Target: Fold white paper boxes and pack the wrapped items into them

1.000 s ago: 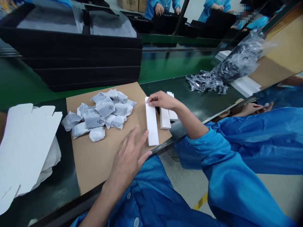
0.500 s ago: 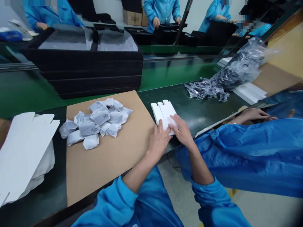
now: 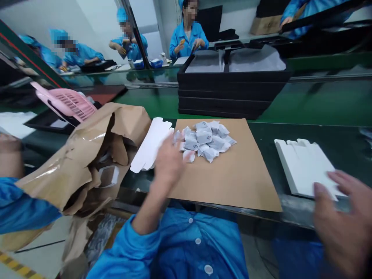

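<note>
Seemingly none packed yet, a heap of small grey wrapped pouches (image 3: 203, 141) sits on a brown cardboard sheet (image 3: 232, 190), near the blurred left hand (image 3: 168, 164), its state unclear, while the spread right hand (image 3: 345, 221) hovers at a white notched card stack (image 3: 305, 168).

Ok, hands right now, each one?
Left hand: open, empty, blurred above the cardboard sheet.
Right hand: open, fingers spread, empty, at the white block.

The left hand (image 3: 168, 164) is blurred; the right hand (image 3: 343, 221) spreads open.
</note>
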A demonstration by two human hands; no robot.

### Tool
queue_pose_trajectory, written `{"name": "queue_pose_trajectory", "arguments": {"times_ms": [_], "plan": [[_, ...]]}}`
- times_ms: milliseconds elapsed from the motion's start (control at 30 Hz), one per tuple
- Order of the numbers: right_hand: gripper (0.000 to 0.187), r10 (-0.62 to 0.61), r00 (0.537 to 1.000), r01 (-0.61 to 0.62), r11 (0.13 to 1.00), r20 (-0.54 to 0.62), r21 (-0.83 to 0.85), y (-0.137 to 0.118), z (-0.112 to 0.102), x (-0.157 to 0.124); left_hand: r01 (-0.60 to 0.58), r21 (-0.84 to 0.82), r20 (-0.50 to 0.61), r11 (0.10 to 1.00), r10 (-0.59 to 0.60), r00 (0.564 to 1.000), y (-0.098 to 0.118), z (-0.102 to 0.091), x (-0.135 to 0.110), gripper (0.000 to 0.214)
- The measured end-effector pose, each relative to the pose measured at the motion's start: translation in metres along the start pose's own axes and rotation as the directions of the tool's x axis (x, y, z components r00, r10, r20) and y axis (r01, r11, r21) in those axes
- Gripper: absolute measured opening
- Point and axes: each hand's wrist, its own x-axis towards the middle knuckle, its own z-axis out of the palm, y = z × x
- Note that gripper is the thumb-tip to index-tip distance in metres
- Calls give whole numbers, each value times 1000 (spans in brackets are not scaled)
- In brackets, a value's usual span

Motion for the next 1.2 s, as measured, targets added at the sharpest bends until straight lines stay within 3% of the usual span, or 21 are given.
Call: {"name": "queue_pose_trajectory", "arguments": {"times_ms": [67, 167, 233, 267, 367, 400, 467, 533, 633, 700, 733, 800, 833, 867, 900, 933, 1033, 1067, 1100, 1133, 1200], "plan": [[39, -168, 973, 137, 972, 156, 190, -50, 15, -26, 132, 185, 60, 974, -145, 988, -69, -10, 5, 75], [31, -374, 865, 165, 841, 334, 516, -120, 52, -54, 137, 219, 93, 966, -160, 983, -118, -5, 4, 63], [27, -396, 789, 9, 772, 470, 636, -160, 79, -63, 129, 193, 61, 973, -143, 988, -125, 2, -3, 53], [28, -366, 736, -137, 743, 570, 654, -178, 93, -65, 132, 179, 35, 975, -141, 989, -125, 4, -6, 49], [43, -219, 495, -602, 611, 841, 514, -227, 141, -62, 150, 125, -59, 981, -144, 988, -124, 7, -12, 46], [47, -175, 450, -671, 580, 876, 461, -241, 159, -59, 154, 105, -94, 982, -144, 985, -123, 8, -13, 46], [47, -105, 437, -712, 567, 893, 415, -263, 189, -52, 151, 69, -166, 986, -138, 976, -119, 8, -16, 45], [37, -73, 478, -693, 580, 875, 427, -276, 207, -45, 135, 41, -236, 990, -122, 964, -109, 6, -22, 44], [18, -109, 547, -644, 578, 830, 501, -270, 194, -31, 93, -156, -268, 983, -133, 954, -88, -5, -40, 59], [12, -255, 533, -565, 602, 807, 564, -250, 162, -18, 81, -445, -225, 892, -199, 954, -77, -20, -52, 74], [11, -366, 478, -502, 631, 798, 591, -238, 141, -10, 86, -593, -183, 800, -238, 954, -74, -30, -55, 77], [14, -619, 201, -233, 723, 759, 651, -213, 99, 5, 124, -791, -45, 599, -259, 965, -72, -50, -56, 74], [15, -650, 75, -102, 749, 756, 654, -203, 81, 11, 190, -828, 88, 527, -212, 973, -72, -57, -52, 64], [17, -646, -18, 33, 763, 763, 646, -196, 66, 15, 275, -827, 235, 491, -144, 961, -71, -61, -48, 49], [19, -615, -23, 154, 777, 788, 610, -190, 54, 15, 353, -810, 356, 468, -85, 931, -70, -62, -43, 35], [22, -583, 43, 271, 789, 812, 552, -186, 46, 12, 414, -794, 439, 446, -53, 897, -67, -60, -39, 25], [55, -542, 405, 565, 782, 736, 265, -179, 40, -15, 509, -813, 505, 283, -93, 858, -54, -42, -35, 23], [66, -548, 492, 620, 766, 677, 169, -177, 42, -26, 533, -813, 529, 235, -88, 844, -51, -36, -36, 24], [69, -569, 524, 664, 739, 634, 114, -174, 44, -35, 562, -798, 564, 217, -58, 824, -49, -32, -36, 25], [66, -602, 510, 702, 704, 615, 107, -171, 46, -41, 594, -770, 612, 234, 7, 790, -48, -30, -36, 26], [57, -673, 424, 748, 638, 606, 185, -163, 49, -46, 621, -712, 692, 329, 173, 701, -49, -32, -35, 27]]}}
